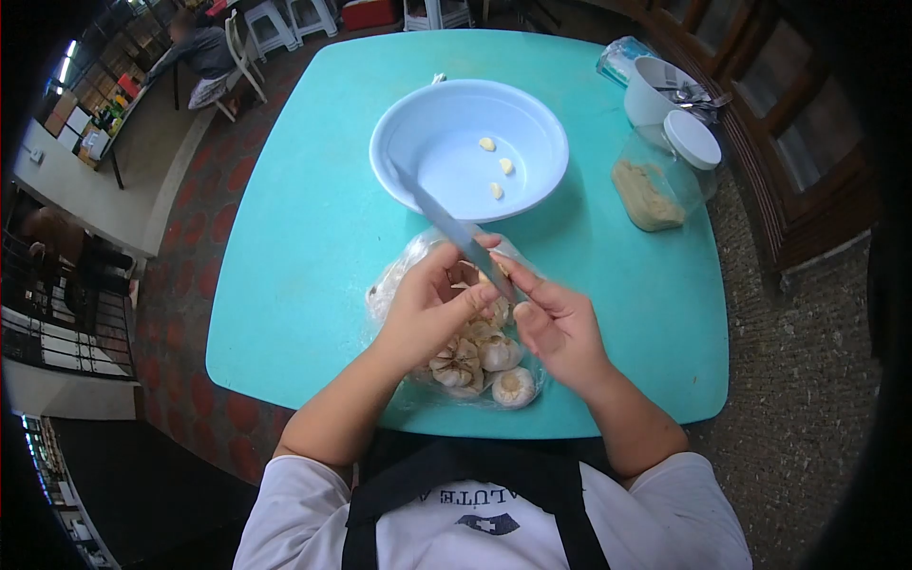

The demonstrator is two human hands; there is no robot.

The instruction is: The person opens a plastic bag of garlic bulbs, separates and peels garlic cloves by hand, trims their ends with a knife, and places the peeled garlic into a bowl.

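My right hand (562, 328) is closed around the handle end of a knife (446, 223). Its blade slants up and left, with the tip over the rim of the pale blue basin (385, 185). My left hand (432, 304) pinches a garlic clove (488, 275) beside the blade, partly hidden behind the knife and fingers. Under both hands, a clear plastic bag (388, 285) lies spread with several garlic bulbs (513, 388) and loose skins on it. Inside the basin are three peeled garlic cloves (506, 166), resting apart on the bottom.
On the turquoise table (285, 285), a clear jar (655, 195) with a white lid holds a tan substance at the right. Behind it stand a white container (651, 85) with metal utensils and a blue-white packet (619, 59). A seated person (204, 52) is far left.
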